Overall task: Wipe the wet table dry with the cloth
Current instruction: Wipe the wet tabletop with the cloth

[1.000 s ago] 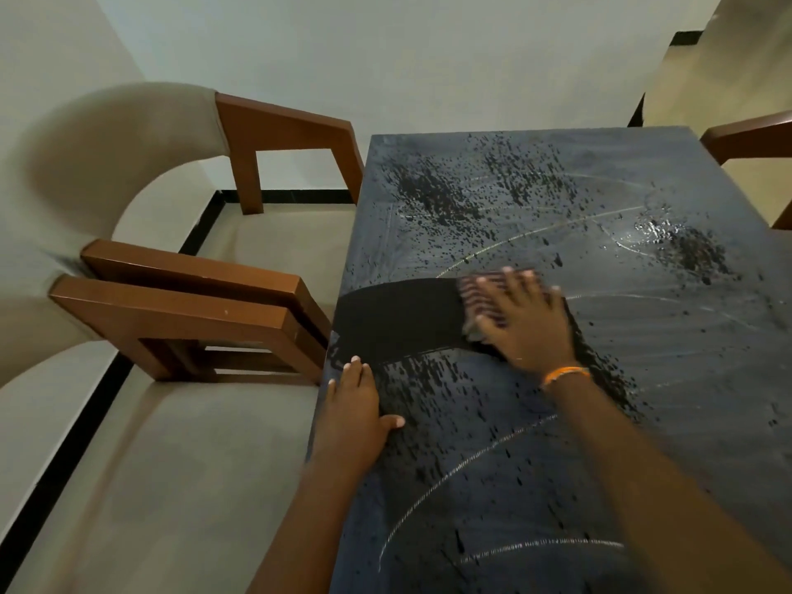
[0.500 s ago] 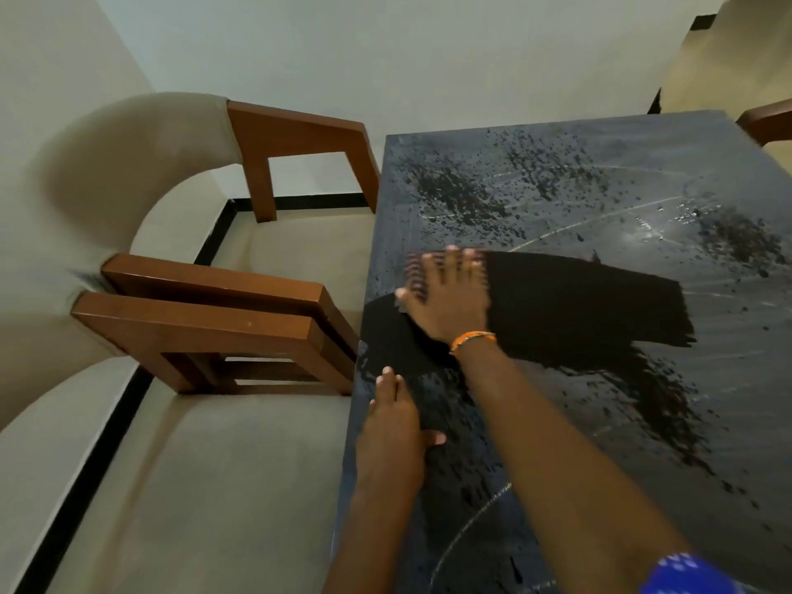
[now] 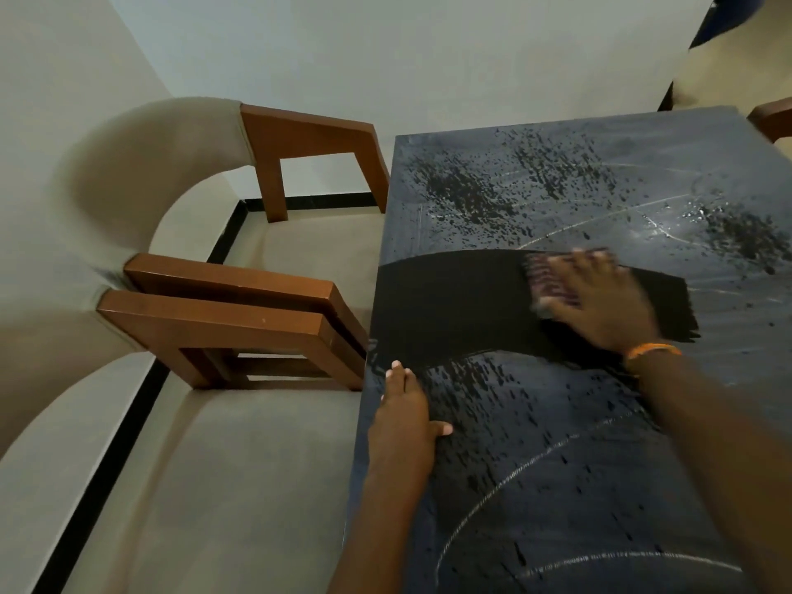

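The right hand (image 3: 600, 300) lies flat and spread, fingers splayed, pressing down on a striped pink-and-dark cloth (image 3: 544, 276) near the middle of the counter; it does not grip the cloth, only pins it under the palm, and both are blurred. An orange band (image 3: 653, 350) circles that wrist. The left hand (image 3: 403, 415) rests open and flat with its fingers together at the counter's left edge, holding nothing.

The dark grey rectangular counter (image 3: 557, 486) carries one broad, even black band (image 3: 450, 306) running from its left edge to under the cloth and just past the right hand. Around it lie four patches of dark water droplets: two on the far half (image 3: 467, 195), one at far right (image 3: 741, 233) and one below the band (image 3: 493, 405). Thin pale curved lines cross the surface.

Left of the counter stand two beige upholstered chairs (image 3: 214, 486) with brown wooden arms; one more brown wooden arm (image 3: 775, 117) shows at the far right.
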`<state>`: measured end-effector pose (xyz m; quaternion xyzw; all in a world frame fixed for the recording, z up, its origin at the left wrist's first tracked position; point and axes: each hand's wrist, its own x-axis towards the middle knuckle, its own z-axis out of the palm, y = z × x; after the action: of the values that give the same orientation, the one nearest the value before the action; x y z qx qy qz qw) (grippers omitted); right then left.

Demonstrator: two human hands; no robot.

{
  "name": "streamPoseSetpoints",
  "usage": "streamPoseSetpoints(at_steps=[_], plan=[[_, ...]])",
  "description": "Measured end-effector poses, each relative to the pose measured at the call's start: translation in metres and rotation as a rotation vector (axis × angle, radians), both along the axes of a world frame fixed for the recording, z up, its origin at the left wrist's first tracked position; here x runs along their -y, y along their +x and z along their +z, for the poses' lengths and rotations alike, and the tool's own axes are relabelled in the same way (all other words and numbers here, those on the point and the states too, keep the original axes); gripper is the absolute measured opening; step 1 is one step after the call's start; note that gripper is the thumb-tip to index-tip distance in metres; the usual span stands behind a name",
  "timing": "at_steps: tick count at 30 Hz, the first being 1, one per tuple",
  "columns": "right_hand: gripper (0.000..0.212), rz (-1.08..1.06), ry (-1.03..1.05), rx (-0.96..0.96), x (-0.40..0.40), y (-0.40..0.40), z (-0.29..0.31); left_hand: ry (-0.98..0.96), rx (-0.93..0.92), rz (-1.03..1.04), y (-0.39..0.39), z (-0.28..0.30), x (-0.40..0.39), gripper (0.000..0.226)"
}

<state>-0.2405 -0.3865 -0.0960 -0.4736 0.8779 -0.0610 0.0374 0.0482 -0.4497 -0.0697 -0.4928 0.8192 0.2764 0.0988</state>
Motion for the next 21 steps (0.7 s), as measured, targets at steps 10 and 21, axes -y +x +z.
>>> streamPoseSetpoints(at_steps=[10, 21], plan=[[0.061, -0.409, -0.003, 0.053, -0.047, -0.037, 0.004, -0.097, 0.036, -0.037, -0.017, 0.007, -0.011, 0.084], [0.061, 0.205, -0.056, 0.047, -0.047, 0.035, -0.004, -0.094, -0.133, -0.149, -0.112, 0.012, -0.094, 0.077]])
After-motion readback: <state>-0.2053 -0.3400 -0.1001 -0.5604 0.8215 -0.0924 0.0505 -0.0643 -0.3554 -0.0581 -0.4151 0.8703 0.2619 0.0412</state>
